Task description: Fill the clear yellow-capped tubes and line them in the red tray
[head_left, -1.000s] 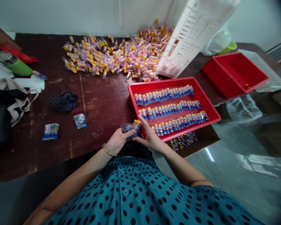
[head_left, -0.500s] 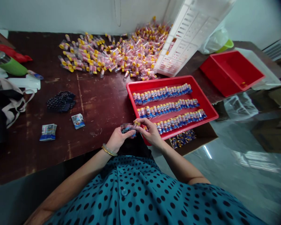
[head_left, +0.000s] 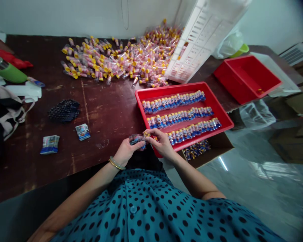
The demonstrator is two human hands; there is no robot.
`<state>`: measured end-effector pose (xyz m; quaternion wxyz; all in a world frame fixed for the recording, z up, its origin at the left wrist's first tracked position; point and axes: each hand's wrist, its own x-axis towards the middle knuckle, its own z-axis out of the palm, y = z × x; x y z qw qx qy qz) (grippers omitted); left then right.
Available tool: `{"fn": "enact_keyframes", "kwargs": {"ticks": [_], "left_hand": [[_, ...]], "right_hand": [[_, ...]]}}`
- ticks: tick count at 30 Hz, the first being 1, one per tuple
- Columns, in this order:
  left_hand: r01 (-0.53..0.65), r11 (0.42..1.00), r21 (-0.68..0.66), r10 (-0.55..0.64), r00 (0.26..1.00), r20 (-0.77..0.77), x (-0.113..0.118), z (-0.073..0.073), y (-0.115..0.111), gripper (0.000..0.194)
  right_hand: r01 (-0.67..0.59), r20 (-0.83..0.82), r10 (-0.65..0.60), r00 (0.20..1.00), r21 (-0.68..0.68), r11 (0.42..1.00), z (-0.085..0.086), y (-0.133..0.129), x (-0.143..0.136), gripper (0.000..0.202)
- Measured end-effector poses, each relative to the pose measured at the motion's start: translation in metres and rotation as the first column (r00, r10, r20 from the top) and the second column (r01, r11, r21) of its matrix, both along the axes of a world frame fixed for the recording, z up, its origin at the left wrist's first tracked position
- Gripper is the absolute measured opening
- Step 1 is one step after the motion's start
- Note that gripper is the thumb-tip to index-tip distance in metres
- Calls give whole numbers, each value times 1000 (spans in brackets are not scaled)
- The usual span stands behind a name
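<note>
Over the table's front edge my two hands meet. My left hand [head_left: 125, 150] is closed around a bunch of clear printed plastic sleeves [head_left: 135, 137]. In the fingers of my right hand [head_left: 162, 144] is a small tube with a yellow cap [head_left: 146, 133], held against the sleeves; fingers hide most of it. Just right of the hands lies a red tray [head_left: 228, 125] with three rows of yellow-capped tubes in blue printed sleeves [head_left: 183, 117]. Two stacks of flat blue-and-white sleeves [head_left: 49, 144] rest on the table to the left.
A large pile of yellow-capped pink tubes [head_left: 136, 60] lies along the wall. Behind the tray leans a white slotted crate [head_left: 192, 40]. A red bin [head_left: 229, 80] stands at right. Below the tray, an open carton [head_left: 219, 148] holds wrapped pieces. A dark cloth [head_left: 64, 110] lies left.
The view has shifted slightly. Both hands stay together in nearly the same grip, with the yellow-capped tube still at the sleeves.
</note>
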<state>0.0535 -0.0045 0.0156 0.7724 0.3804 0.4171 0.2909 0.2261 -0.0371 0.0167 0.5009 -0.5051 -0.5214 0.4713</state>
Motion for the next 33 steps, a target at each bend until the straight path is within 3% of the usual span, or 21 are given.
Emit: {"fn": "enact_keyframes", "kwargs": {"ticks": [4, 7, 10, 14, 17, 22, 25, 27, 30, 33], "left_hand": [[18, 1000, -21, -18, 1000, 7, -1, 5, 3, 49], [-9, 997, -76, 13, 999, 42, -3, 3, 6, 45], [9, 995, -101, -3, 998, 60, -7, -1, 8, 39], [-30, 993, -113, 34, 999, 34, -20, -6, 8, 42], [-107, 978, -180, 114, 993, 29, -33, -14, 9, 53], [-148, 978, -144, 150, 989, 6, -49, -30, 19, 50], [-195, 977, -86, 193, 981, -23, -55, -29, 23, 50], [-230, 970, -79, 228, 973, -28, -59, -27, 25, 53], [-260, 959, -112, 257, 966, -37, -67, -25, 29, 57], [-311, 946, -93, 303, 949, -91, -78, -24, 35, 53]], "right_hand": [[148, -23, -148, 989, 7, 989, 3, 25, 39, 32], [244, 268, -231, 935, -17, 970, -1, 57, 74, 39], [191, 597, -129, 791, -40, 981, -10, 82, 85, 41], [137, 809, -138, 571, 72, 988, -11, 107, 78, 37], [100, 819, -154, 553, 118, 988, 3, 141, 75, 30], [34, 848, -74, 524, 66, 997, 25, 246, 52, 22], [69, 881, -10, 472, -26, 997, 23, 308, 25, 20], [123, 904, 16, 428, -76, 989, 16, 334, 7, 23], [182, 927, 38, 373, -114, 977, 7, 349, -13, 33], [163, 934, 80, 348, -144, 976, 9, 344, -22, 34]]}}
